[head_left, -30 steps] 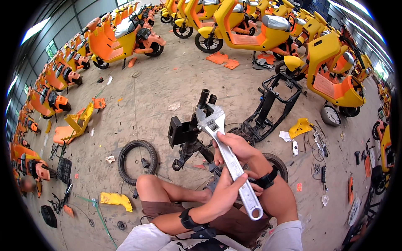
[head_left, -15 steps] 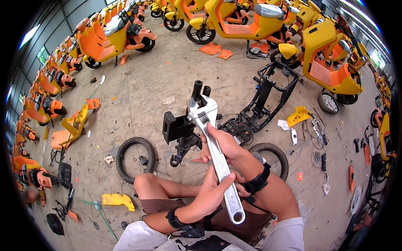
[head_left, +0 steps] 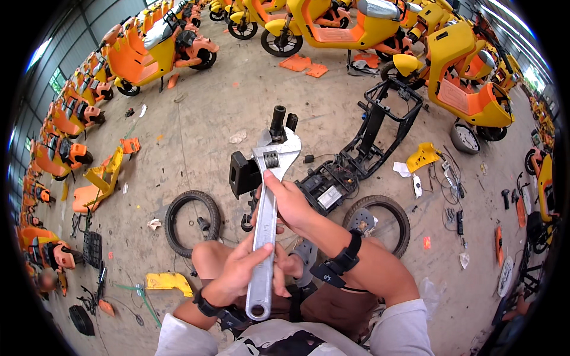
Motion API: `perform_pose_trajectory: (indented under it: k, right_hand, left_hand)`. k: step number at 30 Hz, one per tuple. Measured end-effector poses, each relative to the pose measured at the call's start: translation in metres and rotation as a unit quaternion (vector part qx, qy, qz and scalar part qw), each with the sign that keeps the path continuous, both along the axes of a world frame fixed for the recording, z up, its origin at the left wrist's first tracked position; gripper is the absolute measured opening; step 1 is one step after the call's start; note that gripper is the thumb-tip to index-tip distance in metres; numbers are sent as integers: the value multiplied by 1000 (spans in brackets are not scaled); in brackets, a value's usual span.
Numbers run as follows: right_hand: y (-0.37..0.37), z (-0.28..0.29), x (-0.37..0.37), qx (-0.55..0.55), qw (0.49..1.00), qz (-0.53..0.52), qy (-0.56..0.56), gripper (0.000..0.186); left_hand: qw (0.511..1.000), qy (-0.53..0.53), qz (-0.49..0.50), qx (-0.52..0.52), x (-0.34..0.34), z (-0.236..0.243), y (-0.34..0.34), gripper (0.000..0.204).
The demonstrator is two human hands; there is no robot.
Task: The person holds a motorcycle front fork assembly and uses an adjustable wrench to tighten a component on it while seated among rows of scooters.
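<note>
A large silver adjustable wrench [head_left: 265,222] lies across both of my hands. My right hand [head_left: 289,203] wraps its handle just below the jaw, thumb lying along the face. Lower on the handle, my left hand [head_left: 240,264] grips it near the end with the hole. The jaw sits at the base of an upright black tube [head_left: 277,123] on a stripped scooter frame [head_left: 375,133]; whether it bites on a nut there is hidden. Left of the jaw stands a black box-shaped bracket [head_left: 239,175].
Two black tyres [head_left: 172,231] [head_left: 404,228] lie either side of my legs. A yellow panel [head_left: 168,283] rests at lower left, another yellow piece [head_left: 423,156] and cables [head_left: 448,181] at right. Yellow-orange scooters [head_left: 344,35] stand in rows behind.
The wrench's handle end has swung to the left, both hands moving with it, while its jaw has stayed at the black tube. More of the frame's middle now shows.
</note>
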State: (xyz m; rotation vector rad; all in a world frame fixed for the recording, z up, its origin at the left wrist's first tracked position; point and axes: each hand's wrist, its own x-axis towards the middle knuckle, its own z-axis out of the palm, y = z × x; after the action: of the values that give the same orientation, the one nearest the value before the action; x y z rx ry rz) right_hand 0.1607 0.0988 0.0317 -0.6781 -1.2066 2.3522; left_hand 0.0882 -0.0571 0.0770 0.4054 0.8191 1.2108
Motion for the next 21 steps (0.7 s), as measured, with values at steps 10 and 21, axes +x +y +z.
perform_pose_trajectory:
  k: [10,21]
  right_hand:
    - [-11,7,-52,-65,991,-71,96,45]
    - [-1,1,-20,-84,995,8,61,46]
  left_hand:
    - [999,-19,34,-7,-77,40,-14,66]
    - [998,5,-5,55,-31,40,-42,79]
